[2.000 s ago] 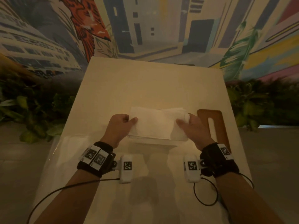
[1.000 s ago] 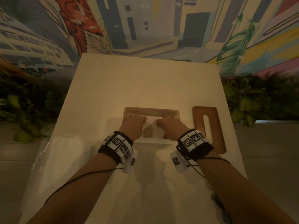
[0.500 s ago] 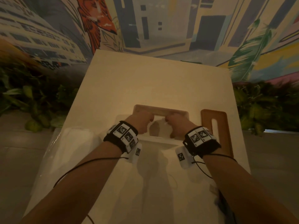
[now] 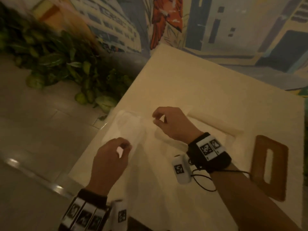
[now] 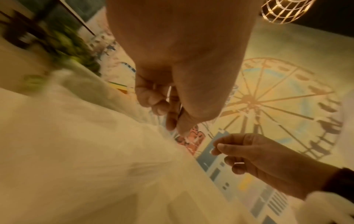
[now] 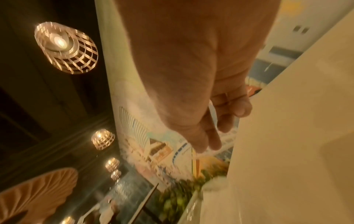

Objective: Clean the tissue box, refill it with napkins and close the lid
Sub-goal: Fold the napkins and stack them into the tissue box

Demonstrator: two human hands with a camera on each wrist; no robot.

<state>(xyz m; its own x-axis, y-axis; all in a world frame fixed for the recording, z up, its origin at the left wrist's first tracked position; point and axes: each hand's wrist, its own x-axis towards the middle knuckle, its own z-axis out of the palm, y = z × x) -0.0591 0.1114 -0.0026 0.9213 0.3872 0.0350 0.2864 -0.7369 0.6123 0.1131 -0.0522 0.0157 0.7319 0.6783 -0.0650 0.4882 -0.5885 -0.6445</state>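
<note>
The tissue box (image 4: 216,124) lies right of centre on the pale table, its top looking white. Its wooden lid (image 4: 270,167), with a long slot, lies flat to the right of it. A clear plastic napkin pack (image 4: 128,129) lies at the table's left edge. My left hand (image 4: 120,150) is over the pack's near part and pinches the thin plastic (image 5: 172,128) between thumb and fingers. My right hand (image 4: 156,119) hovers at the pack's far right side, thumb and forefinger slightly apart, with nothing plainly between them. The left wrist view shows my right hand (image 5: 216,149) loosely curled.
The table (image 4: 200,90) stands against a painted mural wall. Green plants (image 4: 66,64) line the floor to the left, just past the table's left edge. Lamps (image 6: 65,47) hang overhead.
Both hands left the tissue box and moved left to the plastic napkin pack. The left hand took hold of the plastic. The head view swung to the left.
</note>
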